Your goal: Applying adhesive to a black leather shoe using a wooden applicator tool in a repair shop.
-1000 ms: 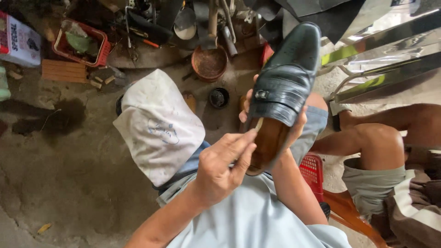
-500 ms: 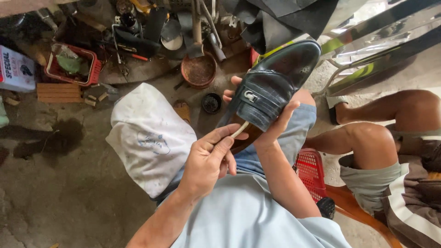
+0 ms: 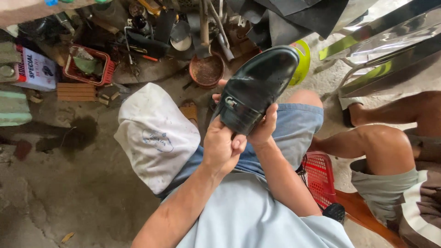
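A black leather loafer (image 3: 257, 87) with a small metal buckle is held over my lap, toe pointing away and up to the right. My left hand (image 3: 223, 144) grips its heel end from below, fingers curled onto the back edge. My right hand (image 3: 265, 125) clasps the same end from the right side, with fingertips showing behind the shoe near the buckle. The shoe's opening faces away from me and its inside is hidden. I cannot tell whether anything else is in my left hand.
A stained white cloth (image 3: 156, 138) drapes my left knee. Ahead on the concrete floor lie a rusty round bowl (image 3: 206, 70), a red basket (image 3: 87, 64), a wooden block (image 3: 76, 91) and cluttered tools. Another person's bare legs (image 3: 381, 142) and a red crate (image 3: 321, 177) are at the right.
The shoe has tilted down so its brown inside no longer shows. My left hand, earlier poking a thin light stick at the opening, now wraps around the heel.
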